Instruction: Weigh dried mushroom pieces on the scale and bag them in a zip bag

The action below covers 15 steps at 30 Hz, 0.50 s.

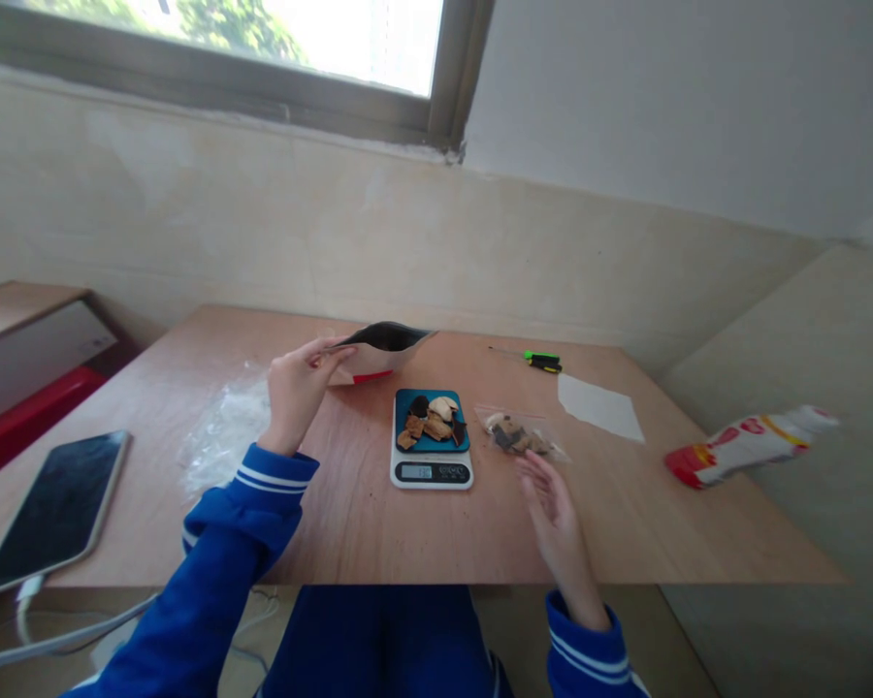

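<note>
One open, dark-lined pouch, pinched by left hand.

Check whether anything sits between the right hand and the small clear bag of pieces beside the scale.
Nothing visible does. The right hand hovers open just in front of the small clear bag, with only bare table between them. The scale stands to the bag's left, off that line.
</note>
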Tool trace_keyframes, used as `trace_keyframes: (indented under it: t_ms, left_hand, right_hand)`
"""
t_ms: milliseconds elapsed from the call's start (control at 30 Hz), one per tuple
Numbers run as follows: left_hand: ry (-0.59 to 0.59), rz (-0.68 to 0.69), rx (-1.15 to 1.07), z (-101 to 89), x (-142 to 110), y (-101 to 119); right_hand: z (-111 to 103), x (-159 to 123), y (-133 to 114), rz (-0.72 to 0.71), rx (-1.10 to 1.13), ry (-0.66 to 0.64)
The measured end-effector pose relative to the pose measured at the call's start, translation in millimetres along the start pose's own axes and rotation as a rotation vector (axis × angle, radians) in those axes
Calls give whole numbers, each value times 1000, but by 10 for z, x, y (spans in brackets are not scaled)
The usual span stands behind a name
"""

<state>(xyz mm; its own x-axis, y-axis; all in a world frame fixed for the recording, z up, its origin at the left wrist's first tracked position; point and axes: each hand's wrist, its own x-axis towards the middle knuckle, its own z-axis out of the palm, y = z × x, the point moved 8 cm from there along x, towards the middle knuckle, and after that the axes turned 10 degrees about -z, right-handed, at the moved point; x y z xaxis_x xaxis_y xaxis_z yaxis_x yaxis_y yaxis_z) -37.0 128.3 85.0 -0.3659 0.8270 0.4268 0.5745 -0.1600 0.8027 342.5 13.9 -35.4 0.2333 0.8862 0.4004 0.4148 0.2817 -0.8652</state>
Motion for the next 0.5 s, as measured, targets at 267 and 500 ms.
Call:
trace_keyframes:
  t_ms: [267,500]
  left_hand:
    - [6,17,9,5,-20,7]
    - [-62,-1,39,21,-200,11]
  right_hand:
    - [-74,-388,76,115,-42,-7]
    - [193,-73,-429,-48,20,-94]
